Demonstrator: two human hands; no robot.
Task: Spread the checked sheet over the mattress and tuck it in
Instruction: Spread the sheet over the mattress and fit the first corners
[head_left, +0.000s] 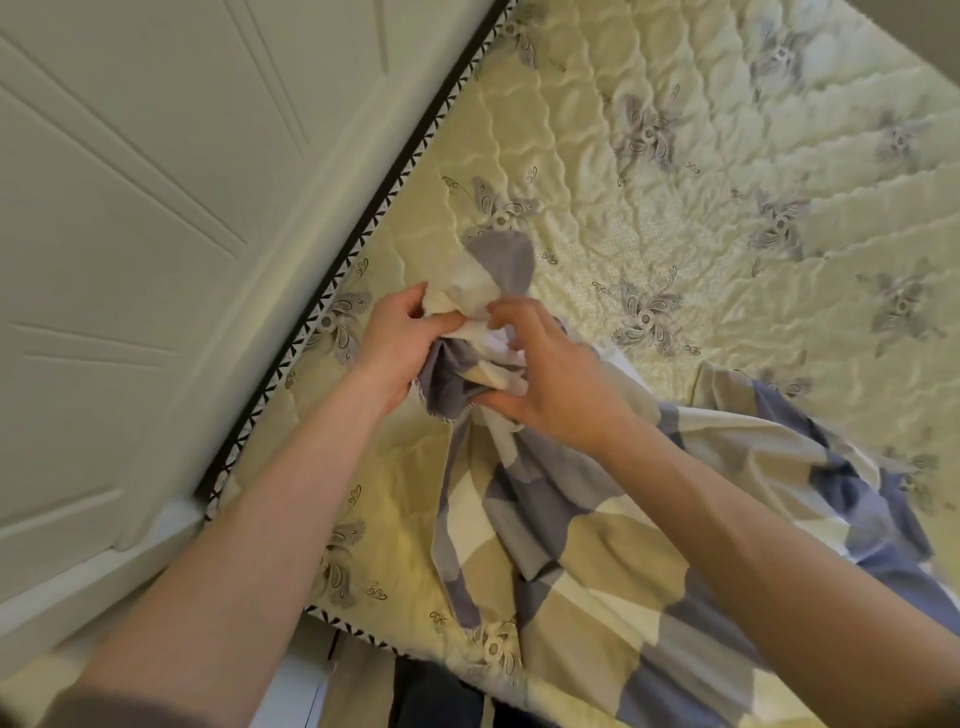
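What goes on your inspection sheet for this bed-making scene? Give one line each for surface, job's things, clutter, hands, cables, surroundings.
Surface: quilted floral mattress, largely uncovered.
Job's things: checked sheet, bunched, lying over the near right part only.
Clutter: nothing seen.
Hands: left hand and right hand both grip a gathered bunch of the sheet.
Cables: nothing seen.
Surroundings: white panelling beside the mattress.

Head camera looks steeply down, close over mattress (675, 208).
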